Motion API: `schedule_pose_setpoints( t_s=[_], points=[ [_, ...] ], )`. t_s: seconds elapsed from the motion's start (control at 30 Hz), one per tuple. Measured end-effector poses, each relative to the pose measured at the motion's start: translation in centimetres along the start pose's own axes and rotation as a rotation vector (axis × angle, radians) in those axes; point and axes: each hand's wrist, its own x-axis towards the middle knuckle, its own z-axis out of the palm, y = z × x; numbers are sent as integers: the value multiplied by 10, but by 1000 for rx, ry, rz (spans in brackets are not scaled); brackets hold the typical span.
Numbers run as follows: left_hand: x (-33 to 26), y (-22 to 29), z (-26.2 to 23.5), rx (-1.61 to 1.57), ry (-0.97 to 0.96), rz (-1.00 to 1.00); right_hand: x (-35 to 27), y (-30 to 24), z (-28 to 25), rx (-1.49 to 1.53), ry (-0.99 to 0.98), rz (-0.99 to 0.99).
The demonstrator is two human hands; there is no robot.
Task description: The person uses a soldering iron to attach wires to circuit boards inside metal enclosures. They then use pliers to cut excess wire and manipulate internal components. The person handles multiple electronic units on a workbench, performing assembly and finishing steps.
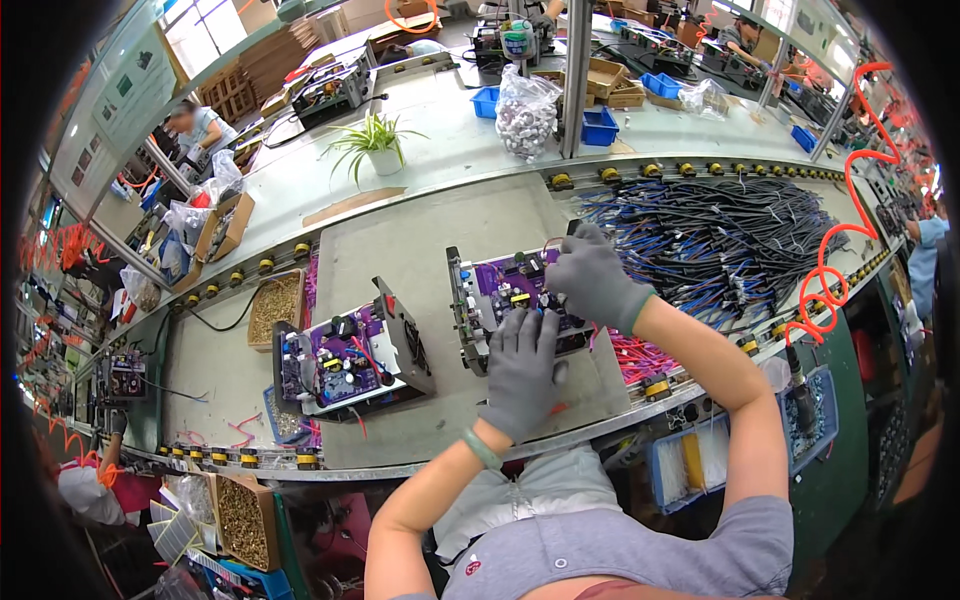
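Note:
In front of me on the grey work mat sits an open metal-cased unit with a purple circuit board (497,283). My left hand (522,375), in a grey glove, lies with outstretched fingers on the unit's near edge. My right hand (600,280), gloved alike, is closed at the unit's right side; whatever is between its fingertips is hidden. A thin reddish wire (552,241) loops up beside those fingers. To the left stands a second unit of the same kind (345,360), turned at an angle, with red wires on its board. Neither hand touches it.
Black and blue cables (710,240) are heaped to the right, with pink wires (645,355) nearer me. A box of small brass-coloured parts (275,310) and a blue tray (286,415) lie left. An orange coiled hose (825,275) hangs right. A potted plant (383,158) stands behind.

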Motion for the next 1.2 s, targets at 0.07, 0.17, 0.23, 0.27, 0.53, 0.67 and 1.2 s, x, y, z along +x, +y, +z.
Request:
schedule_pose_setpoints(
  t_s=[0.07,0.17,0.23,0.27,0.53,0.67,1.2],
  points=[
    [-9,-4,11,36,13,52,9,3,6,-69,-159,-112],
    [-14,-10,20,71,46,83,13,5,13,12,-139,-97],
    [-13,-14,23,76,68,97,7,8,11,79,-90,-44],
    [-13,-16,23,73,77,107,4,8,9,113,-66,-17],
    [-14,-13,23,-11,87,70,8,6,2,123,-149,-61],
    [1,1,4,-152,137,-7,14,13,2,102,-307,-188],
    [18,-22,-3,-60,122,30,15,13,10,230,-232,19]
  ],
)
